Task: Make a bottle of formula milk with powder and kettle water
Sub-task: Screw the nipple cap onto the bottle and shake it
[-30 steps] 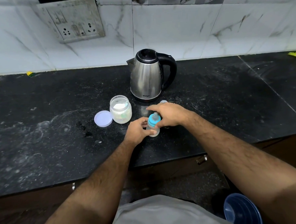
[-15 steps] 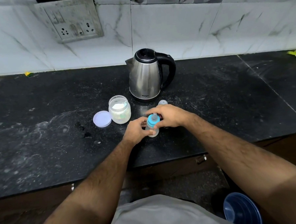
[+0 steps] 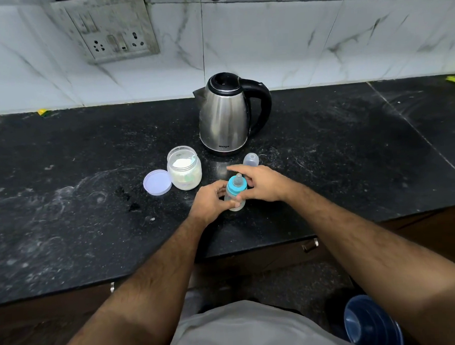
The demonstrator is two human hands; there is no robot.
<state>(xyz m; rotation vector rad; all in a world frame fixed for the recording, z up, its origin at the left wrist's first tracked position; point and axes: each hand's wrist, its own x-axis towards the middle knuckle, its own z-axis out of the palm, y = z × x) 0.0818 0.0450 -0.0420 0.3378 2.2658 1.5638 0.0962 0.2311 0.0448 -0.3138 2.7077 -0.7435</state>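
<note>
A small clear baby bottle [image 3: 235, 201] with a blue teat ring [image 3: 235, 187] stands on the black counter [image 3: 65, 212]. My left hand [image 3: 211, 202] grips the bottle's body from the left. My right hand [image 3: 261, 182] holds the blue ring from the right, fingers around it. Behind stands a steel kettle [image 3: 225, 117] with a black handle. An open jar of white powder [image 3: 184, 168] sits to the left, a scoop inside it, and its pale lid [image 3: 157, 182] lies beside it. The bottle's clear cap [image 3: 250, 160] stands behind my right hand.
A wall socket plate [image 3: 111, 30] hangs on the tiled wall at the back left. The counter's front edge runs just below my wrists. A blue bucket [image 3: 371, 323] stands on the floor at the lower right. Powder smears mark the counter on the left.
Both hands stay on the bottle; my right fingers have shifted slightly around the blue ring. The bottle stands in the same spot.
</note>
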